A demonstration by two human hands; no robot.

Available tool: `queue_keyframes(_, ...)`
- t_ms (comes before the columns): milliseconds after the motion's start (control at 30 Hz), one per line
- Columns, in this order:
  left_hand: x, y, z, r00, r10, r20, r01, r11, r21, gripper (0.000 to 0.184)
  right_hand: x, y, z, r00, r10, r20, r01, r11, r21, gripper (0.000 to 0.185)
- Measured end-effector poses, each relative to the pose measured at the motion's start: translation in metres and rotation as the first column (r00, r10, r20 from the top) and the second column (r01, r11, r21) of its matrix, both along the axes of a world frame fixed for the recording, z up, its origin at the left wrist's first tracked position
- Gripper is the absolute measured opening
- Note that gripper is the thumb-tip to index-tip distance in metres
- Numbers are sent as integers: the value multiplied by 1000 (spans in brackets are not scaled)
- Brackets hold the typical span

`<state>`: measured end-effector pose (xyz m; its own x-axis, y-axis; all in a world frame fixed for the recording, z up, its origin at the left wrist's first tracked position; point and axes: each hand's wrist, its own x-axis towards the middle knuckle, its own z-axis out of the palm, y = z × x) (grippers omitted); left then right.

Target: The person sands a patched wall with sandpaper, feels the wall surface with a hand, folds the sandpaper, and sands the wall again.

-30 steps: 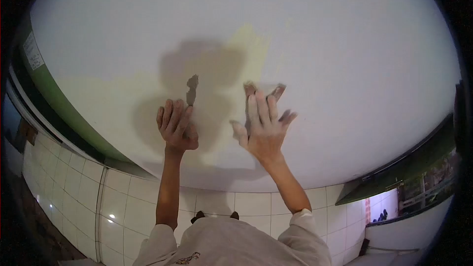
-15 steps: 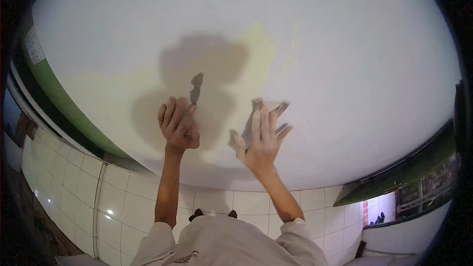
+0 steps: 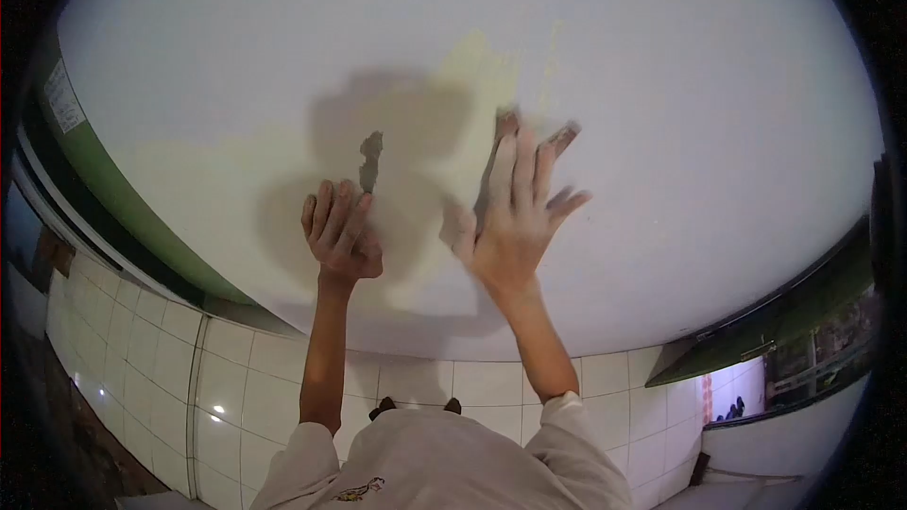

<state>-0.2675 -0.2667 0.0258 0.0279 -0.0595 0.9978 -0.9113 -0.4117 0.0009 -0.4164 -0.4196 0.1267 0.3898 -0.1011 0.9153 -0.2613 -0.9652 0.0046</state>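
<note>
My left hand (image 3: 342, 234) has its fingers curled close to the pale wall (image 3: 680, 113). From beside its index finger sticks up a narrow dark grey blade with ragged edges, which looks like a smeared putty knife (image 3: 370, 159); its handle is hidden in the hand. Further right, my right hand (image 3: 515, 217) lies against the wall with long fingers spread over a flat scraper (image 3: 566, 136). Only the scraper's brown corners show past the fingers; its middle is pale or covered. A pale yellow patch (image 3: 472, 61) lies on the wall above and between both hands.
Shadows of my head and arms fall on the wall. A green strip (image 3: 142, 203) with a white paper label (image 3: 64, 99) borders it at left. White floor tiles (image 3: 227, 359) lie below, and a doorway (image 3: 737, 392) opens at lower right.
My right hand has slid upward along the wall with the flat scraper. My left hand stays almost in place, and the view has shifted slightly.
</note>
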Motion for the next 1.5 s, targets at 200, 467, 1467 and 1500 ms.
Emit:
queue_keyframes(200, 0, 1, 0, 1000, -10, -1, 10, 1000, -2, 44, 6, 0, 88, 993, -71, 100, 82, 990, -112, 73)
queue_keyframes(467, -1, 0, -2, 1000, -20, -5, 20, 1000, -12, 44, -16, -3, -37, 994, 30, -110, -31, 1000, -4, 70)
queue_keyframes(1467, 2, -3, -3, 999, -43, 18, 44, 999, -27, 47, 2, -2, -42, 994, -40, -103, 31, 995, -90, 87)
queue_keyframes(1500, 3, -3, -6, 999, -33, 12, 34, 999, -29, 47, -3, 2, -71, 993, -31, -116, 27, 999, -39, 82)
